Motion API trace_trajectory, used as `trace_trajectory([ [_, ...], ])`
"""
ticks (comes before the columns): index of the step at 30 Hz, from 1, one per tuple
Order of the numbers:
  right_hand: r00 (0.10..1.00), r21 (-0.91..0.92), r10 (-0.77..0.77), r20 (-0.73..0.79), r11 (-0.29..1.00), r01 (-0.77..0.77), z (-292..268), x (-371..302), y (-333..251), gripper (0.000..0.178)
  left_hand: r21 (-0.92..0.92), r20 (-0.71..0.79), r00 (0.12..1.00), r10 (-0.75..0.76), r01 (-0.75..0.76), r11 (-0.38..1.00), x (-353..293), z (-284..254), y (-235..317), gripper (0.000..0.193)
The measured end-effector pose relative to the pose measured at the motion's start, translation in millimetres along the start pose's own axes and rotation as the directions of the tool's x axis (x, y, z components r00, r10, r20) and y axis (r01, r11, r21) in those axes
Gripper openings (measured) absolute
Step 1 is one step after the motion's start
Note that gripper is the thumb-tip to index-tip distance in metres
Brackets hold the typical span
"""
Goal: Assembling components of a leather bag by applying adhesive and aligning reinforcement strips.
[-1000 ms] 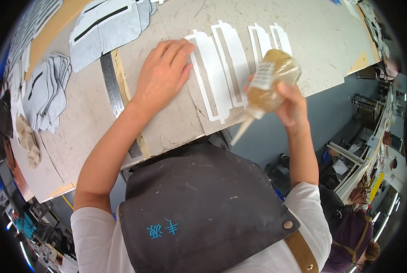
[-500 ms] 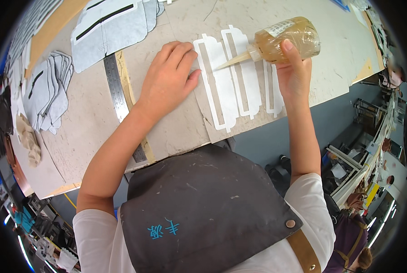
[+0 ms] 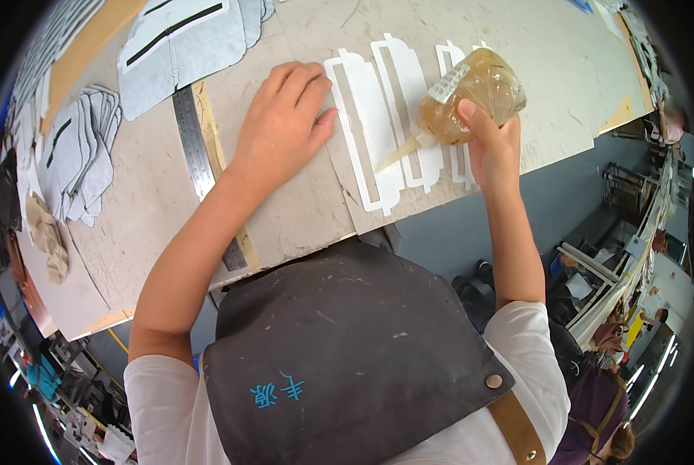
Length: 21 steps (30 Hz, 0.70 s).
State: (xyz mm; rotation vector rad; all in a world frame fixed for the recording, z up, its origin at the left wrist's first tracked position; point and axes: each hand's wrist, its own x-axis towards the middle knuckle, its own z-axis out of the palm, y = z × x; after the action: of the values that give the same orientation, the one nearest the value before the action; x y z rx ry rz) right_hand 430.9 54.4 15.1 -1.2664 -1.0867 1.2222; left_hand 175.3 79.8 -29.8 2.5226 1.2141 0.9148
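Head view: glue bottle tipped over white cut-outs on worktop (image 3: 300,209).
Right hand (image 3: 492,147) pinching glue bottle (image 3: 471,94), nozzle touching white cut-outs (image 3: 370,116); left hand (image 3: 283,128) flat, fingers spread, beside them.

A single head-worn fisheye view looks steeply down from above the person's chest, close over the near edge of the bench (image 3: 285,225). Straight edges bow toward the rim, and the floor shows at right.
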Motion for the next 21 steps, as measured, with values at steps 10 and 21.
trace_trajectory([
  [10, 0.987, -0.027, 0.159, 0.027, 0.987, -0.158, -12, -37, 0, 0.062, 0.079, -0.012, 0.999, 0.029, -0.028, 0.996, 1, 2, -3, 0.031],
  [21, 0.979, 0.283, -0.149, -0.139, 0.942, 0.183, 15, 42, -3, 0.043, -0.016, -0.028, 0.999, -0.03, 0.03, 0.999, 0, -1, 2, 0.033],
])
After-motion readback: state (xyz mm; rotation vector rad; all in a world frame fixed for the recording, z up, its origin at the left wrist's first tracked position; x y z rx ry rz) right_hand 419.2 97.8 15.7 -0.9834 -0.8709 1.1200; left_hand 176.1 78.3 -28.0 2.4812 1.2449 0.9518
